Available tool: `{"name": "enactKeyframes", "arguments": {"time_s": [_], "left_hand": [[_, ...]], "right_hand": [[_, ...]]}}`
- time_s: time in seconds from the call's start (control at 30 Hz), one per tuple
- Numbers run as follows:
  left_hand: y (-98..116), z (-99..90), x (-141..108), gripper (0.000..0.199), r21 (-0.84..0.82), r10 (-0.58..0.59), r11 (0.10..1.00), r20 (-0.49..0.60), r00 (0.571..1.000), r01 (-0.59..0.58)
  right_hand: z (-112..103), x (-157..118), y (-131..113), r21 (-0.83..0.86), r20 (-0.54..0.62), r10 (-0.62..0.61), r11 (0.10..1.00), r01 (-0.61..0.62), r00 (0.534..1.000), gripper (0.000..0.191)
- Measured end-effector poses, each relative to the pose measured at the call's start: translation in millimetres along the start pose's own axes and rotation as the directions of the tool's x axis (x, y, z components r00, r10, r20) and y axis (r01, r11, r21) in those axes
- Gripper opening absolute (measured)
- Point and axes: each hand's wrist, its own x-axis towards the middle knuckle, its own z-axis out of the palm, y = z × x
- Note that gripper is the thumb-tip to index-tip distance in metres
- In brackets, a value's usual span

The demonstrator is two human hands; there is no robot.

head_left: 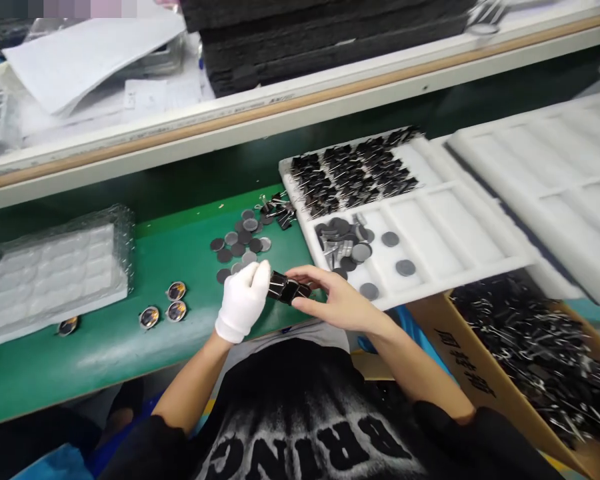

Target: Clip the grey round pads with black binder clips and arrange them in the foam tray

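Observation:
My left hand (244,300), in a white glove, pinches the left end of a short row of black binder clips (285,288). My bare right hand (337,298) holds the right end of the same clips between thumb and fingers. Grey and black round discs (244,237) lie scattered on the green mat just beyond the gloved hand. Beside them is a small pile of loose black clips (283,210). To the right, a white foam tray (450,227) carries rows of black clips (355,173) and a heap of discs (347,243).
Clear plastic trays (55,273) sit at the left, near several small round pieces (176,311). A cardboard box (445,333) full of black clips stands low at the right. More white trays (560,167) lie at the right. A shelf edge (260,100) crosses behind the mat.

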Motion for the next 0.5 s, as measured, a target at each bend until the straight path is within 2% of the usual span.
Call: {"name": "enactKeyframes", "arguments": {"time_s": [0.1, 0.17, 0.2, 0.27, 0.3, 0.4, 0.47, 0.5], "left_hand": [[11, 18.6, 3, 0.038, -0.136, 0.001, 0.991, 0.075, 0.997, 0.01], [10, 26.3, -6, 0.038, -0.188, 0.022, 0.982, 0.087, 0.996, -0.006], [7, 29.0, -13, 0.039, -0.164, 0.051, 0.986, 0.088, 0.995, -0.036], [-8, 33.4, -33, 0.035, 0.027, 0.137, 0.99, 0.067, 0.988, -0.139], [-18, 35.4, -46, 0.034, 0.15, 0.215, 0.964, 0.035, 0.976, -0.217], [-56, 42.4, -81, 0.039, 0.499, 0.386, 0.795, 0.025, 0.922, -0.346], [-80, 48.6, -99, 0.033, 0.63, 0.511, 0.656, 0.035, 0.859, -0.416], [-89, 52.3, -105, 0.031, 0.664, 0.601, 0.575, 0.055, 0.797, -0.479]], "right_hand": [[-17, -4, -3, -0.089, -0.157, -0.016, 0.996, 0.002, 0.987, 0.024], [-48, -2, -4, -0.169, -0.242, -0.073, 0.985, 0.032, 0.968, 0.018], [-71, 0, -4, -0.233, -0.289, -0.124, 0.971, 0.056, 0.949, 0.017], [-133, 7, -1, -0.402, -0.386, -0.241, 0.913, 0.073, 0.891, 0.016], [-169, 13, 2, -0.484, -0.426, -0.289, 0.873, 0.054, 0.858, 0.017], [-282, 41, 21, -0.636, -0.533, -0.336, 0.765, -0.105, 0.776, 0.016], [-345, 67, 38, -0.657, -0.584, -0.33, 0.728, -0.194, 0.741, 0.02], [-369, 80, 47, -0.673, -0.582, -0.33, 0.708, -0.213, 0.743, 0.021]]}}
